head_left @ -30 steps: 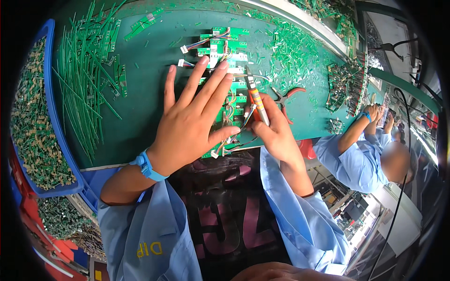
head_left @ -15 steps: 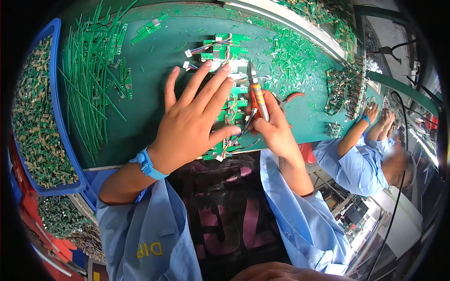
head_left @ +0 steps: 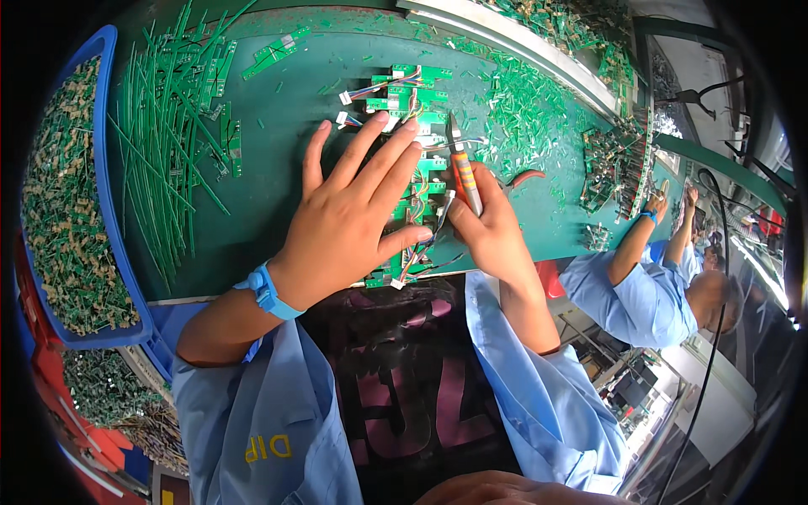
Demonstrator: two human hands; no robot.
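A column of green circuit boards (head_left: 410, 99) with bundles of thin coloured wires lies in front of me. My left hand (head_left: 349, 198) rests over it with the fingers spread, hiding many of the boards. White plugs (head_left: 344, 98) on wire ends stick out past its fingertips. In my right hand (head_left: 488, 219) is a pair of slim pliers (head_left: 464, 172) with orange, yellow and grey handles. Their dark pointed tip lies beside the right ends of the boards. A curved red handle (head_left: 527, 178) shows beyond my right hand; the rest of that tool is hidden.
At left stands a blue bin (head_left: 108, 194) full of small board pieces, beside long green strips (head_left: 164, 168). Green scraps (head_left: 526, 101) litter the mat toward the back right. More assembled boards (head_left: 610, 164) stand at right, near a co-worker's arm (head_left: 631, 248).
Both my hands keep nearly the same pose over the boards, while the whole view shifts slightly. At right, the co-worker's hands and arms have moved.
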